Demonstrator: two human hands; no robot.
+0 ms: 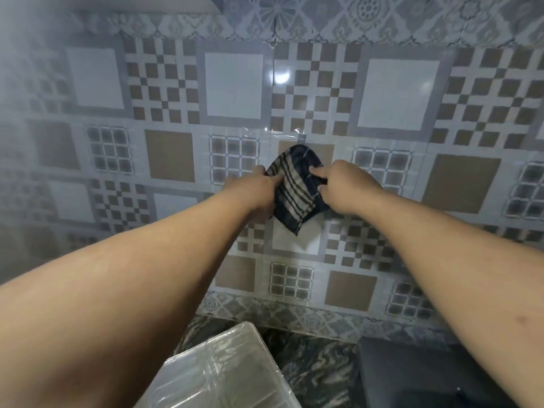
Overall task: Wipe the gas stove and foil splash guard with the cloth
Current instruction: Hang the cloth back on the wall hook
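Both bare forearms reach forward over a clear plastic container [217,369] on the marbled tabletop [312,363]. Against the patterned splash guard [235,86] a folded dark striped cloth [295,189] hangs between the hands — the left hand [256,195] pinches its left edge, the right hand [344,187] grips its right side, forefinger extended on the fabric.

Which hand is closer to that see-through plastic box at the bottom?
Left. The left hand grips the cloth up by the wall, above the clear plastic box. The right hand holds the cloth's other side, farther off to the right of the box.
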